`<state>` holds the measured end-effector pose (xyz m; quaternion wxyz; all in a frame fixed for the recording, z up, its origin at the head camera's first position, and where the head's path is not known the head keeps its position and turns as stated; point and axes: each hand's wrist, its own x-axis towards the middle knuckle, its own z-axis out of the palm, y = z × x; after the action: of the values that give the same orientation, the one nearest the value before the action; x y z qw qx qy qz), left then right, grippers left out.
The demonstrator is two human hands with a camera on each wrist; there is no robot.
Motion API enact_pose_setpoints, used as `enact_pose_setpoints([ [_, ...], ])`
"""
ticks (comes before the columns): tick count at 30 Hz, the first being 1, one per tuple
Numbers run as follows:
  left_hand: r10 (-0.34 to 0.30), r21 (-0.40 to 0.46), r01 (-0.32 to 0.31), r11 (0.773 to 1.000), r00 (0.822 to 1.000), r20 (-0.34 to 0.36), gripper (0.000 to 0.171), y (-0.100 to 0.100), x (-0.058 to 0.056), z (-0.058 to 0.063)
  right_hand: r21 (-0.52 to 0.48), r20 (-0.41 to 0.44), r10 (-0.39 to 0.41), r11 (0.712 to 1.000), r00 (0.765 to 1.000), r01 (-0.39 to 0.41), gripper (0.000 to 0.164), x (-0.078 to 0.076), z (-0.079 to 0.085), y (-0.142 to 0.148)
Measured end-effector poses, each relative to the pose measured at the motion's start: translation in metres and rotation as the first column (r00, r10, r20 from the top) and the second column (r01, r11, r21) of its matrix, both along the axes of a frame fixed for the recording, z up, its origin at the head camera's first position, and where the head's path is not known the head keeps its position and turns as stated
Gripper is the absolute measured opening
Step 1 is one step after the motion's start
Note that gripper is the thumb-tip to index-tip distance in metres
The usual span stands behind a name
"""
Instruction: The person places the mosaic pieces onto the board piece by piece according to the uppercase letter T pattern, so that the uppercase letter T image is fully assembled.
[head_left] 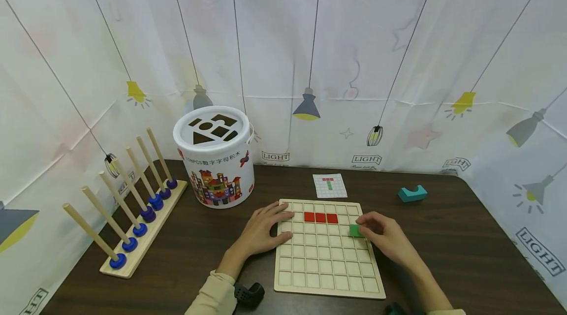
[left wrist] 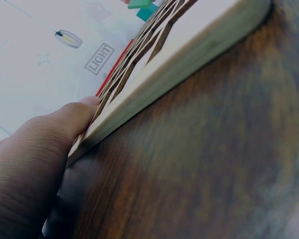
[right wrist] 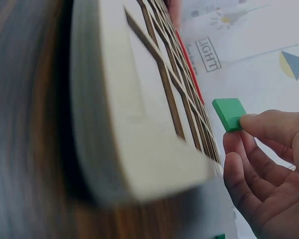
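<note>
A wooden grid board (head_left: 310, 266) lies on the dark table, with three red square tiles (head_left: 321, 217) side by side in one of its upper rows. My right hand (head_left: 385, 236) pinches a green square tile (head_left: 356, 230) between thumb and fingers over the board's right edge; the right wrist view shows the same tile (right wrist: 229, 113) held up at the fingertips. On the board's left edge rests my left hand (head_left: 265, 229), fingers extended and thumb apart. In the left wrist view its thumb (left wrist: 55, 129) touches the board's rim.
Behind the board lies a pattern card (head_left: 330, 186) printed with red and green squares. A teal notched block (head_left: 412, 194) sits at the right. On the left stand a white bucket (head_left: 226, 177) with a shape-cutout lid and a peg rack (head_left: 146, 241) with blue and purple rings.
</note>
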<state>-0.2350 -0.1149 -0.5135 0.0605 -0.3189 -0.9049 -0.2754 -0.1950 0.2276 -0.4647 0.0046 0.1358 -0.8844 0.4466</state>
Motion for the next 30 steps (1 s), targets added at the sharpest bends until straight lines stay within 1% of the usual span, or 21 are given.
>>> enact_pose_setpoints([
  [3, 0.003, 0.0, -0.003, 1.0, 1.0, -0.006, 0.052, 0.0, 0.0, 0.001, -0.04, 0.017, 0.007, 0.999, 1.0, -0.007, 0.022, -0.002, -0.001, -0.007],
  [5, 0.006, -0.003, -0.006, 1.0, 1.0, -0.005, 0.053, -0.001, 0.0, 0.0, -0.046, 0.022, 0.009, 0.999, 1.0, -0.008, 0.021, -0.004, -0.002, -0.012],
  [9, 0.01, -0.008, -0.01, 1.0, 1.0, -0.004, 0.053, -0.001, -0.001, -0.001, -0.028, 0.022, 0.006, 1.0, 1.0, -0.005, 0.017, -0.007, -0.002, -0.024],
  [16, 0.0, 0.003, 0.0, 1.0, 1.0, 0.001, 0.052, 0.001, -0.001, -0.004, -0.017, 0.016, 0.028, 0.999, 0.999, -0.028, 0.013, -0.011, -0.002, -0.039],
  [20, 0.002, 0.002, -0.002, 1.0, 1.0, 0.0, 0.052, 0.001, -0.001, -0.004, -0.015, 0.014, 0.013, 1.0, 1.0, -0.013, 0.013, -0.013, -0.002, -0.047],
  [25, 0.008, 0.003, -0.008, 1.0, 1.0, 0.0, 0.052, 0.001, 0.0, -0.002, -0.013, 0.038, -0.034, 0.999, 0.999, 0.035, 0.011, -0.016, -0.004, -0.057],
  [30, 0.009, 0.003, -0.009, 1.0, 1.0, 0.003, 0.052, 0.001, 0.0, -0.002, 0.001, 0.017, -0.055, 0.999, 0.998, 0.055, 0.008, -0.018, -0.007, -0.066],
])
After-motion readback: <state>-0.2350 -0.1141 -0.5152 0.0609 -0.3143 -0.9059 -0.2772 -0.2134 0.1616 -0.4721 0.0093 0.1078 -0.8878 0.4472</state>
